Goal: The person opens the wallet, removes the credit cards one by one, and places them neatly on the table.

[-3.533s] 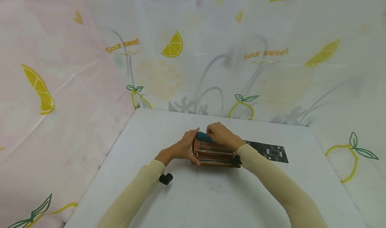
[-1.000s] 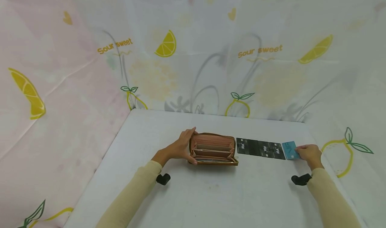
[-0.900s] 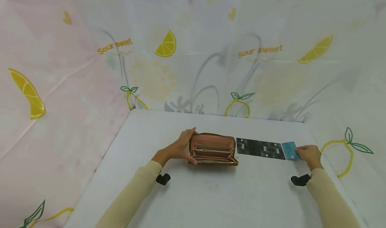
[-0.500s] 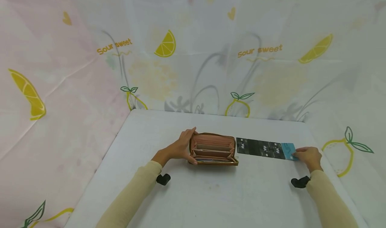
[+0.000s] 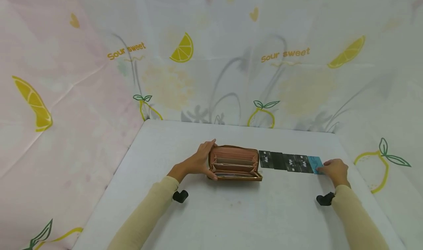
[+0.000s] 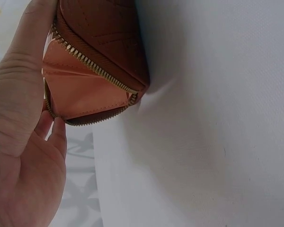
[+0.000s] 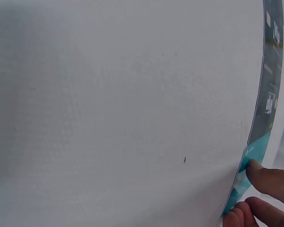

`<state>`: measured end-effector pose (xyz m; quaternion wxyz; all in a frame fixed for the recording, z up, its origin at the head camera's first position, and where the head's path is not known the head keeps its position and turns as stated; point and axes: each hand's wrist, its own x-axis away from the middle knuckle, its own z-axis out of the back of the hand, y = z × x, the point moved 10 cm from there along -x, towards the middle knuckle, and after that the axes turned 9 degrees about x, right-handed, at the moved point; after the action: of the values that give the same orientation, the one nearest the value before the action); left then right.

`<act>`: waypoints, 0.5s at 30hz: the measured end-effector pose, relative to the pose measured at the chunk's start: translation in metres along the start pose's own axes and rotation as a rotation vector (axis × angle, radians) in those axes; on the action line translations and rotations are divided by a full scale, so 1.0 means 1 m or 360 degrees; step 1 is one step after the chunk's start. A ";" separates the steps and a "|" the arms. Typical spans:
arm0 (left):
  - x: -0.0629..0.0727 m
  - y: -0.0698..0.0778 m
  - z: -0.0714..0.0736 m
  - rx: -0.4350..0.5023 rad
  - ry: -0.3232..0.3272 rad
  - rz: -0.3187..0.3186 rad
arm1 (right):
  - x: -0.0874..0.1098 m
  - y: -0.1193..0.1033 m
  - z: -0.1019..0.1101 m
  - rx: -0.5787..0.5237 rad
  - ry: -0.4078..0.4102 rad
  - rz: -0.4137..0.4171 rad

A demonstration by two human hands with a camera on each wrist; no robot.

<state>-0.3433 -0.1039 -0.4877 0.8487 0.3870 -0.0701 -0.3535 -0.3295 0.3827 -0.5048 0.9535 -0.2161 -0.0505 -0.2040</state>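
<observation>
A brown zip-around wallet point(image 5: 235, 163) stands unzipped on the white table, its pockets spread toward the head camera. My left hand point(image 5: 197, 161) holds its left end, thumb at the front edge and fingers at the back. The left wrist view shows the brass zipper point(image 6: 92, 65) and the pink lining beside that hand. At the right, a blue card point(image 5: 314, 164) lies flat against the end of a row of black cards point(image 5: 278, 160). My right hand point(image 5: 335, 170) pinches its right edge; in the right wrist view the thumb point(image 7: 256, 170) lies on the card.
The row of black cards, some printed "Vip", runs from the wallet's right side to the blue card. White table surface point(image 5: 231, 213) stretches in front. A lemon-print cloth point(image 5: 218, 77) hangs behind and at both sides. Each wrist carries a small black camera mount.
My right hand has brought the blue card from the wallet's back to the row's right end, then slid it left against the black cards. My left hand stays at the wallet.
</observation>
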 end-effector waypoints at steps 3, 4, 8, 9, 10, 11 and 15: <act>0.000 0.001 0.000 0.0004 0.0002 -0.0012 | 0.001 0.002 -0.001 0.0013 0.0010 -0.0009; 0.000 0.001 0.000 0.0003 0.0001 -0.0012 | 0.002 0.003 -0.002 0.0004 0.0010 -0.0010; 0.000 0.000 0.000 -0.0006 0.0000 0.0010 | 0.003 0.005 -0.003 -0.0034 0.0027 -0.0009; 0.001 0.000 0.000 -0.0008 0.0000 0.0020 | 0.004 0.005 -0.004 -0.0043 0.0030 -0.0009; 0.001 -0.001 0.000 -0.0011 0.0000 0.0026 | 0.003 0.005 -0.004 -0.0050 0.0029 -0.0012; 0.001 -0.001 0.000 -0.0008 0.0001 0.0031 | 0.003 0.005 -0.005 -0.0051 0.0031 -0.0014; 0.001 -0.002 0.001 0.0006 0.0005 0.0019 | 0.003 0.003 -0.003 -0.0022 0.0043 -0.0004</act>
<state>-0.3440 -0.1056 -0.4884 0.8503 0.3887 -0.0717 -0.3476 -0.3258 0.3834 -0.5080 0.9523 -0.2200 -0.0364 -0.2085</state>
